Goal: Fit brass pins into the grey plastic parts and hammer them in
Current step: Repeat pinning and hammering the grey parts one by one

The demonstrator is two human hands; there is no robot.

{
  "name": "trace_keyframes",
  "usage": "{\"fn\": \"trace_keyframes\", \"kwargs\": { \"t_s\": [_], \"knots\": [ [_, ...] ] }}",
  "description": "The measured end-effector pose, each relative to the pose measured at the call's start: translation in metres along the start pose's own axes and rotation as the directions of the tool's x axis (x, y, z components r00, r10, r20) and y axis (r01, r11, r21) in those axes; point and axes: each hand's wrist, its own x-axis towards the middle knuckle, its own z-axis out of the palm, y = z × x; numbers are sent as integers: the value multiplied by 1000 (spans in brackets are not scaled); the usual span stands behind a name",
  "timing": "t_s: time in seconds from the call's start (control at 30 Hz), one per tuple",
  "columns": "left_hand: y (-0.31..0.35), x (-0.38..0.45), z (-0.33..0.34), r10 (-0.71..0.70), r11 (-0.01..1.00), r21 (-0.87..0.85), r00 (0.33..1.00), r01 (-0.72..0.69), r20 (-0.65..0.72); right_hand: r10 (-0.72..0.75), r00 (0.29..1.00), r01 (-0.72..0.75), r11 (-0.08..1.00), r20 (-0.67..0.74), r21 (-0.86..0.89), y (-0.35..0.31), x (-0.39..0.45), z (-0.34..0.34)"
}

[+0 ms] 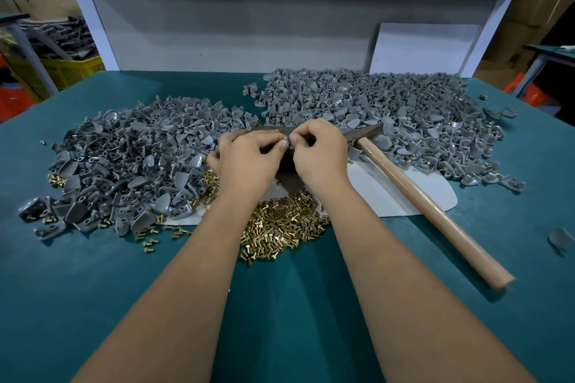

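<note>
My left hand (pixel 249 162) and my right hand (pixel 320 155) meet at the middle of the table, fingertips together around a small grey plastic part (pixel 284 142). Whether a pin sits in it is hidden by my fingers. A heap of brass pins (pixel 280 224) lies just below my wrists. A large pile of grey plastic parts (pixel 130 162) spreads to the left, and a second pile (pixel 389 109), with brass showing in some pieces, lies to the right. A hammer with a wooden handle (pixel 429 208) rests by my right hand, its head (pixel 362 133) toward the piles.
A dark block (pixel 287 165) lies under my hands on a white sheet (pixel 401 196). The green table (pixel 295 305) runs toward me. A white board (pixel 423 47) leans at the back right. One loose grey part (pixel 561 239) lies at the right edge. A yellow crate (pixel 68 68) stands off the table, left.
</note>
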Motion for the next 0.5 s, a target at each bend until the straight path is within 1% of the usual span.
{"fn": "trace_keyframes", "kwargs": {
  "t_s": [0.1, 0.27, 0.37, 0.5],
  "knots": [
    [-1, 1, 1, -5, 1000, -2, 1000, 5, -2, -23, 1000, 23, 1000, -15, -18, 0, 0, 0],
    [-1, 0, 1, -9, 1000, 11, 1000, 9, -6, -78, 997, 78, 995, 2, -60, 4, -1, -1],
    [-1, 1, 0, -9, 1000, 3, 1000, 9, 6, -68, 998, 67, 996, -4, -65, 4, -1, 1],
    [0, -2, -1, -6, 1000, 3, 1000, 6, 2, -43, 999, 43, 999, 4, -27, 4, -2, 1]
  ]
}}
